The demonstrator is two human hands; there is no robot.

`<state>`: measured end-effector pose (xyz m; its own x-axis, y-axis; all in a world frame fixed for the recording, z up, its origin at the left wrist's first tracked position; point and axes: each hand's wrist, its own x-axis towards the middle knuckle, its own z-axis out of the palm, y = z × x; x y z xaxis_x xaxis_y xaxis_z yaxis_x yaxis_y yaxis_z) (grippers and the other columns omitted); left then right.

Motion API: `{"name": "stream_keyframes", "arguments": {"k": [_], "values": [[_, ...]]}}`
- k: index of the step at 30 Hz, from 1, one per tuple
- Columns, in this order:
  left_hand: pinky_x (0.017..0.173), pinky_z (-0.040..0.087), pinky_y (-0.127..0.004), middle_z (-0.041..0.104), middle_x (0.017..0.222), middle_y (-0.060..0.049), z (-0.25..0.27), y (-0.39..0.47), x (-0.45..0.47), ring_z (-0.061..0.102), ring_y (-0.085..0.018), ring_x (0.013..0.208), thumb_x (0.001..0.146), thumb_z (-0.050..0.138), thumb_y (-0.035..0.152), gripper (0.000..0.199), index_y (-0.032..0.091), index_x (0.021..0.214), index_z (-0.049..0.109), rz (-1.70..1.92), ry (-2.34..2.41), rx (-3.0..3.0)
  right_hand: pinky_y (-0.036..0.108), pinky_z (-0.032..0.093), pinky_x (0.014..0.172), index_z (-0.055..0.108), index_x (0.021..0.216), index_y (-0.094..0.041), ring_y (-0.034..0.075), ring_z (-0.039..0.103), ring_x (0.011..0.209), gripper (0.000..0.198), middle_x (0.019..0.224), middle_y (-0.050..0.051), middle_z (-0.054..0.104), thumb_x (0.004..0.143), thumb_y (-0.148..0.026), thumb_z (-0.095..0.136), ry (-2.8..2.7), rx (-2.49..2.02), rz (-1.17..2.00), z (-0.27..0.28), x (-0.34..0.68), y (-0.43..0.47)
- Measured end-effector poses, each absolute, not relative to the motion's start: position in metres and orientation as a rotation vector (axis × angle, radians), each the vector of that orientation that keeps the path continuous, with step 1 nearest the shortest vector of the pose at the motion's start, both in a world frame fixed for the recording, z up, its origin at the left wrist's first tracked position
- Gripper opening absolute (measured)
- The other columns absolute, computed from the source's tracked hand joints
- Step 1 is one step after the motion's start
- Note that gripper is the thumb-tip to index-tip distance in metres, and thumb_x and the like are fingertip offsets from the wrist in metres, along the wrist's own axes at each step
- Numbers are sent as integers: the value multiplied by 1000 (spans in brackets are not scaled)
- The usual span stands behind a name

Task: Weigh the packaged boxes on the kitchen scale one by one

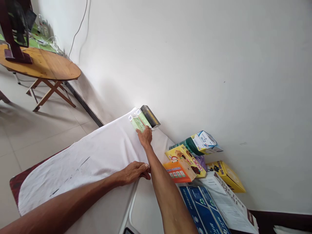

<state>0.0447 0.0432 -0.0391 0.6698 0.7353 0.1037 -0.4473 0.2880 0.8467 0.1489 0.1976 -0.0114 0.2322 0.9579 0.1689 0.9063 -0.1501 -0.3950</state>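
At the far end of the white-covered table (104, 152), my right hand (145, 136) is closed on the near end of a light green and white box (137, 123). A second green and white box (144, 117) lies right beside it, and a black box with gold lettering (150, 116) stands against the wall on the far side. My left hand (135, 172) rests low over the cloth, its fingers curled in and their tips partly behind my right forearm. Nothing shows in its fingers.
To the right are an orange box (179, 170), a yellow biscuit box (186, 159), a green and white package (203, 143), a yellow box (227, 175), blue boxes (202, 208) and a large white box (229, 198). A wall borders the table; a round wooden table (53, 66) stands at left.
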Motion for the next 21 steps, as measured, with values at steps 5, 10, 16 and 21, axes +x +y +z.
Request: {"name": "stream_keyframes", "arguments": {"k": [5,10,16,21], "values": [[94,51,-43,70,84,-10,-41,44,45,68,-25,86,83,61,81,69,14,90,72,798,344,975,51,51,102,59,133,-20,27,61,121,42,139,10,58,98,-41,65,-1679,-2161,114,-13,159,199],[94,51,-43,71,82,-11,-47,45,47,69,-26,87,82,61,82,71,13,92,72,788,358,976,48,45,103,55,134,-14,34,51,130,46,138,20,58,96,-40,62,-1748,-2157,136,-9,166,192],[97,50,-42,73,86,-12,-50,46,48,69,-26,92,84,61,80,70,12,95,73,772,393,989,51,44,99,55,132,-14,38,48,132,46,138,21,58,94,-40,61,-1797,-2179,103,1,172,182],[98,49,-41,74,87,-12,-47,47,43,69,-26,93,85,63,77,68,11,98,74,740,413,1003,53,44,98,55,132,-14,39,48,130,51,136,23,57,89,-37,69,-1839,-2121,-49,16,170,154]]}}
